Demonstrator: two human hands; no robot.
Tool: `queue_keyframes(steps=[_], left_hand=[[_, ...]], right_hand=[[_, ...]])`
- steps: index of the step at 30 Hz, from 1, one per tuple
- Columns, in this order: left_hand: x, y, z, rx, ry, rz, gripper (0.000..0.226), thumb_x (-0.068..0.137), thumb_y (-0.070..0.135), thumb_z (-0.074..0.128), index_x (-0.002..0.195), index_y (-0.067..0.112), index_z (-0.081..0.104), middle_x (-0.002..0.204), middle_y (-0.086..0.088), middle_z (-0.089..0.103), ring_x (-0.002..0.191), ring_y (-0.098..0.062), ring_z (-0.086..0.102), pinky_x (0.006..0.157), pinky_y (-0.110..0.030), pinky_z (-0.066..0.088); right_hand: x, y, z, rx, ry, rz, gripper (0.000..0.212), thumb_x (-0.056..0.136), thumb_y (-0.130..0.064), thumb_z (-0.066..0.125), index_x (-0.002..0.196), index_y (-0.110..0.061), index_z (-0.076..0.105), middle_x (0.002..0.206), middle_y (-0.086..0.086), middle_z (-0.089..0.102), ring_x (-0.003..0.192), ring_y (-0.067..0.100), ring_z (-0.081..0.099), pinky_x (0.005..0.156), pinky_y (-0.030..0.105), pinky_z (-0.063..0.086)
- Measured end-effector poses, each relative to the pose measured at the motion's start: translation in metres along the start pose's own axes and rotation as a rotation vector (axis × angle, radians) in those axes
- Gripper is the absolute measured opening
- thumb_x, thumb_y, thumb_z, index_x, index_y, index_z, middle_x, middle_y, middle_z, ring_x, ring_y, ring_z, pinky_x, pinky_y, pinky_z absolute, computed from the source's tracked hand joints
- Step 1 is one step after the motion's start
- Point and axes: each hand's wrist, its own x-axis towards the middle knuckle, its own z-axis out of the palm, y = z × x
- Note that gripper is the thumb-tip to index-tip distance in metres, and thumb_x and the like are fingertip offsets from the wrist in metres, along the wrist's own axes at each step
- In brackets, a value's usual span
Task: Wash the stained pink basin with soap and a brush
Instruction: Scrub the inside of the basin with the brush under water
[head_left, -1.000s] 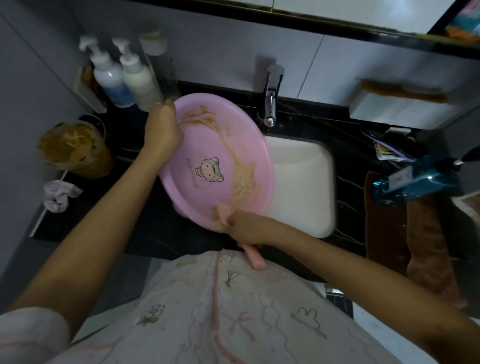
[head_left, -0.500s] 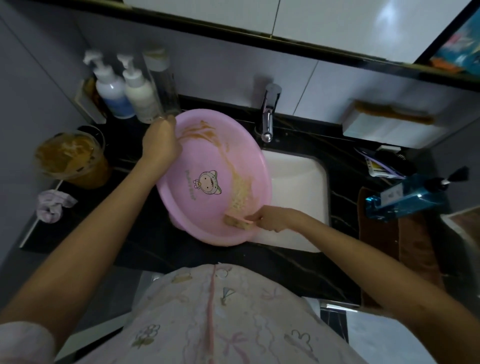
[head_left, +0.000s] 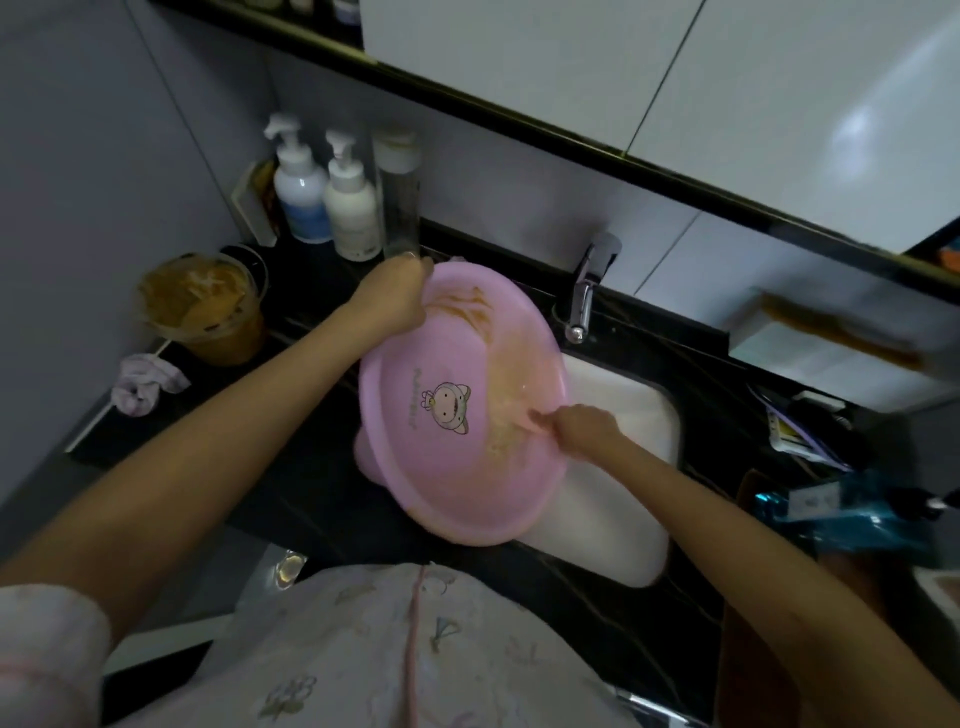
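At the far left a crumpled cloth (head_left: 148, 387) lies on the black surface (head_left: 311, 467), just beside a clear cup (head_left: 205, 312) smeared with brown-yellow residue. Behind them, against the wall, stand two white pump bottles (head_left: 301, 192) and a tall clear bottle (head_left: 400, 197).

The left hand (head_left: 392, 301) grips the far rim of the pink basin (head_left: 447, 467), fingers curled over the edge, and holds it tilted toward the person. The basin's near edge rests on the surface, and its right part hangs over the white sink (head_left: 634, 415). Brown streaks show just below that hand, and a paler smear runs down the basin's right side, past the cartoon print (head_left: 449, 408).

The right hand (head_left: 584, 428) is closed around the brush (head_left: 527, 415). Only a blurred pink tip shows, pressed into the lower smear. Scrubbing looks under way, with much of the stain not yet shifted. The tap (head_left: 587, 291) stands behind the basin, and no water is seen running. Further right are a stained white box (head_left: 821, 343) on the wall and a blue bottle (head_left: 852, 506) lying on its side.

The main risk is the one-handed hold. A hard stroke low on the right could twist the soapy rim out of the left hand, and the basin would then slide into the sink or strike the tap. A wide sweep of the left elbow could tip the cup. The streaks by the left hand may be missed unless the grip moves.
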Motion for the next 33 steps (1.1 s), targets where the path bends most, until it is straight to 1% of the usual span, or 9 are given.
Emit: queue_keyframes(steps=[3,7,11,13,15,18,23,28,33], left_hand=[[0.009,0.003,-0.003,0.052,-0.032,0.015,0.031,0.078,0.002,0.057,0.109,-0.004,0.055,0.111,-0.024,0.056,0.100,-0.039,0.056,0.072,-0.037,0.041],[0.023,0.011,-0.005,0.128,-0.112,0.084,0.039,0.080,0.007,0.059,0.118,-0.001,0.051,0.116,-0.021,0.053,0.102,-0.036,0.054,0.074,-0.037,0.043],[0.035,0.017,-0.005,0.137,-0.183,0.105,0.044,0.082,0.008,0.058,0.125,0.003,0.049,0.116,-0.018,0.051,0.103,-0.034,0.054,0.079,-0.038,0.046],[0.039,0.019,-0.003,0.147,-0.194,0.115,0.045,0.083,0.009,0.057,0.127,0.003,0.048,0.116,-0.018,0.051,0.102,-0.033,0.053,0.078,-0.038,0.046],[0.043,0.025,-0.002,0.160,-0.193,0.129,0.046,0.084,0.011,0.057,0.128,0.003,0.047,0.115,-0.018,0.050,0.101,-0.033,0.053,0.074,-0.035,0.043],[0.049,0.034,-0.003,0.205,-0.175,0.136,0.041,0.085,0.011,0.056,0.124,0.003,0.048,0.115,-0.017,0.050,0.100,-0.032,0.054,0.066,-0.032,0.038],[0.031,0.027,0.001,0.129,-0.217,-0.058,0.047,0.087,0.012,0.055,0.131,0.004,0.044,0.128,-0.018,0.039,0.104,-0.034,0.053,0.075,-0.036,0.044],[-0.040,0.000,0.025,-0.139,-0.261,-0.403,0.047,0.087,0.028,0.060,0.124,0.003,0.048,0.130,-0.018,0.036,0.095,-0.028,0.052,0.073,-0.032,0.044],[-0.105,-0.014,0.062,-0.401,-0.329,-0.520,0.039,0.089,0.037,0.056,0.113,0.006,0.050,0.117,-0.014,0.053,0.084,-0.019,0.055,0.062,-0.027,0.044]], right_hand=[[-0.009,-0.002,0.006,0.523,-0.290,-0.026,0.032,0.098,-0.032,0.044,0.126,-0.023,0.057,0.069,0.001,0.050,0.052,0.014,0.042,0.048,0.024,0.037],[-0.014,0.004,0.003,0.580,-0.556,-0.113,0.051,0.089,-0.003,0.043,0.129,-0.031,0.056,0.057,-0.003,0.038,0.043,0.007,0.025,0.040,0.018,0.023],[0.007,0.018,-0.016,0.433,-0.407,-0.053,0.056,0.088,-0.002,0.041,0.133,-0.033,0.052,0.073,0.005,0.057,0.052,0.014,0.039,0.047,0.022,0.034],[0.022,0.028,-0.030,0.351,-0.147,0.013,0.039,0.095,-0.032,0.048,0.134,-0.031,0.052,0.113,0.009,0.064,0.085,0.023,0.061,0.074,0.030,0.047],[0.026,0.034,-0.046,0.248,0.140,0.053,0.042,0.094,-0.054,0.042,0.132,-0.039,0.048,0.121,0.009,0.060,0.106,0.027,0.060,0.088,0.034,0.047],[0.026,0.032,-0.057,0.119,0.362,0.016,0.050,0.100,-0.033,0.036,0.144,-0.047,0.017,0.113,0.012,0.060,0.094,0.026,0.064,0.068,0.031,0.047],[0.024,0.037,-0.020,0.293,0.200,0.115,0.044,0.098,-0.049,0.035,0.140,-0.037,0.038,0.116,0.008,0.062,0.101,0.029,0.062,0.079,0.031,0.051],[0.013,0.047,0.020,0.139,0.106,0.069,0.045,0.101,-0.047,0.021,0.142,-0.034,0.033,0.117,0.011,0.060,0.101,0.029,0.060,0.087,0.036,0.049],[0.008,0.042,0.017,0.217,0.103,0.106,0.047,0.101,-0.048,0.022,0.137,-0.029,0.044,0.119,0.014,0.060,0.105,0.031,0.058,0.090,0.038,0.048]])
